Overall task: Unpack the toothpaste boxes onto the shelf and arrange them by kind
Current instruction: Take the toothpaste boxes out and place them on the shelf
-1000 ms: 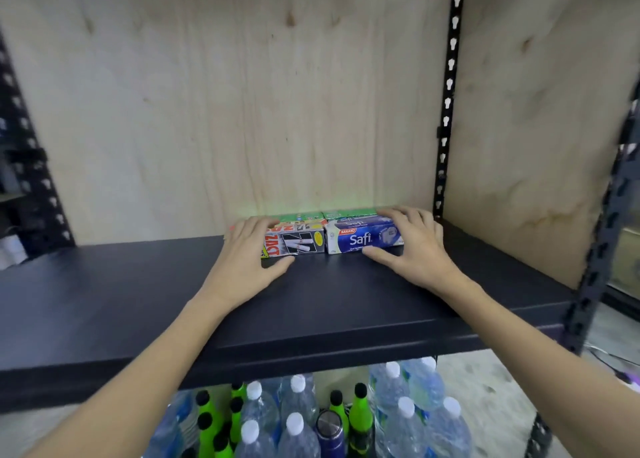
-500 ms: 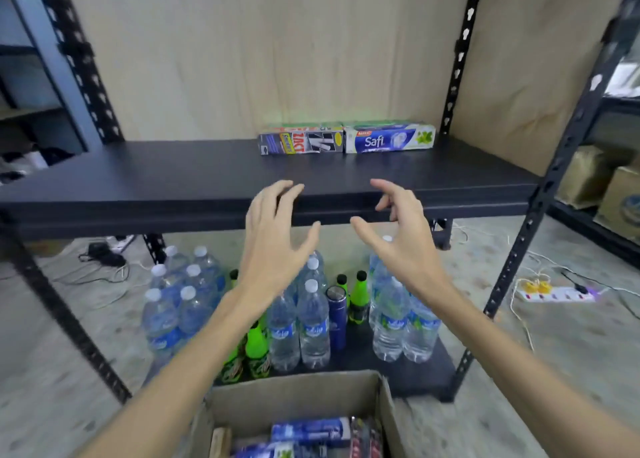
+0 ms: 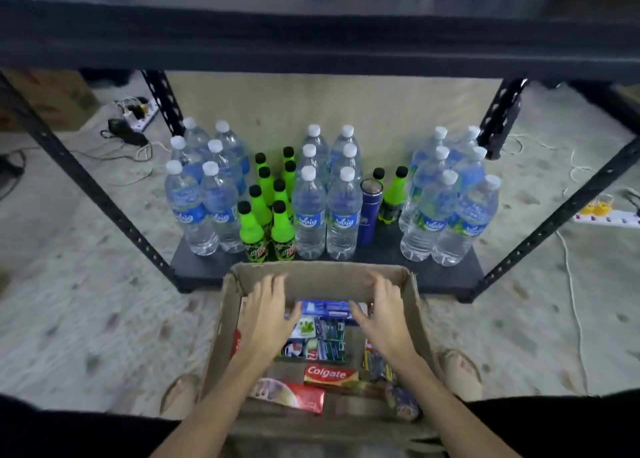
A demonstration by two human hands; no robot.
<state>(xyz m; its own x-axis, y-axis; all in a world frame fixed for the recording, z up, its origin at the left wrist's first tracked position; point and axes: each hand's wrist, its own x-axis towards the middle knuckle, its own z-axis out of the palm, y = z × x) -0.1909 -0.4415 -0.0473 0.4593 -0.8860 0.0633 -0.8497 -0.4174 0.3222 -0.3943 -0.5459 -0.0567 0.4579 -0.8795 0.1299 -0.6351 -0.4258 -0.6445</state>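
1. ok so the person is bent over the cardboard box [image 3: 412, 305] on the floor, both arms down inside it; the blue toothpaste box [image 3: 325, 308] sits on top of the pile near the far wall of the carton, right between the two hands
2. the key bit: that blue box lies flat with its long axis running left to right, so each end points at a hand; left hand [image 3: 268, 313] is at its left end, right hand [image 3: 382, 313] at its right end, both about equally near, neither obviously closer
3. left hand is spread and relaxed, fingers loose, thumb looks to be just touching or right beside the left end; can't tell for sure if there's real contact; right hand is likewise spread, thumb close by the right end; neither one is pinching anything yet
4. my guess is the next move is a squeeze from both ends, or one hand just wraps the box across its short side; the way it lies suits either
5. more stock lower in the carton: a red Colgate box [image 3: 330, 376] nearer the person, also lying crosswise, plus green and white ones in the middle
6. the shelf [image 3: 311, 34] it has to go on is up and ahead, well apart from the hands; a few boxes peek in at the top edge, too cropped to read
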